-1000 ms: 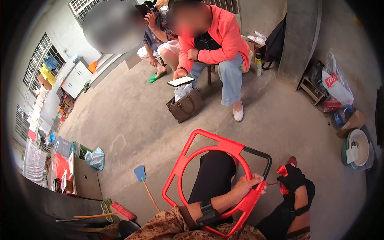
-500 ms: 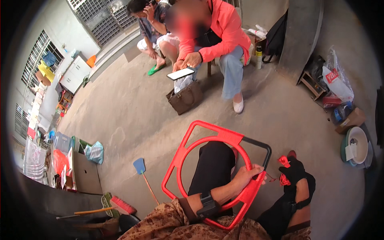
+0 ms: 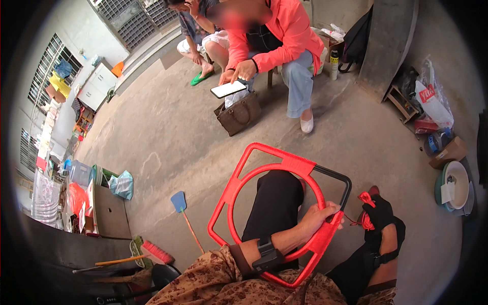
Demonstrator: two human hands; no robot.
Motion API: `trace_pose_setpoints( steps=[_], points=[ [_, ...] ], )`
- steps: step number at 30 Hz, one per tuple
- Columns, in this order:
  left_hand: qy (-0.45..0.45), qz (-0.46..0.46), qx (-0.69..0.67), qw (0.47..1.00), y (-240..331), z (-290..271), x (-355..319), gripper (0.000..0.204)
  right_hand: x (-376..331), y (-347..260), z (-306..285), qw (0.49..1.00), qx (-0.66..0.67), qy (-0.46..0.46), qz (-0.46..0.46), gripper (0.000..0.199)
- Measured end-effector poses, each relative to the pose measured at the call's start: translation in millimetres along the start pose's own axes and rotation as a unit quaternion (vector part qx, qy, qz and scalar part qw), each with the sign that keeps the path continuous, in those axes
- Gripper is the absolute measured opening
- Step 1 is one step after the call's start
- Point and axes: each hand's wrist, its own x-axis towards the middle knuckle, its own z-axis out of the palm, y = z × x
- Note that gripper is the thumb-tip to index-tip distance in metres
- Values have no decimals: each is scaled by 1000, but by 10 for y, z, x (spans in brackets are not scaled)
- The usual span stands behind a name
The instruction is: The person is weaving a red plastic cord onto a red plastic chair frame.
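A red plastic frame (image 3: 298, 165), four-sided with a round ring inside and one black corner section, is held tilted over my black-trousered legs. My left hand (image 3: 316, 221) is closed on its right side, close to where the red meets the black. To the right, my right hand (image 3: 380, 212) wears a black glove and is closed around a bundle of red cord (image 3: 366, 220). Loops of cord stick out beside the gloved fingers, and a thin strand runs toward the frame. Where that strand ends is hidden near my left hand.
Ahead, a seated person in a pink jacket (image 3: 300, 35) holds a white-screened tablet (image 3: 228, 89) above a brown handbag (image 3: 239, 116). Another person sits beside them. A blue fly swatter (image 3: 179, 201) and a red-bristled broom (image 3: 156, 252) lie left; basins (image 3: 456, 190) and bags stand right.
The view has shifted slightly. Both hands keep their holds on the frame and the cord, with the cord loops turned a little. The seated person's hand has moved over the tablet.
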Motion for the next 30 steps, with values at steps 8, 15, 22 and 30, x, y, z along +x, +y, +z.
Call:
trace_pose_setpoints(
  steps=[8, 15, 22, 30],
  points=[
    [20, 27, 2, 999, -72, -25, 46, 19, 64, 77, 58, 997, -29, 28, -67, 67],
    [100, 144, 74, 982, -157, 6, 39, 36, -98, -1064, -128, 942, -99, 286, -146, 33],
    [118, 231, 102, 960, -162, 28, 8, 41, -76, -1531, -196, 909, -246, 125, -314, 31],
    [38, 172, 34, 984, -191, -25, 82, 23, -98, -1389, -111, 963, 124, 206, -126, 30]
  ],
)
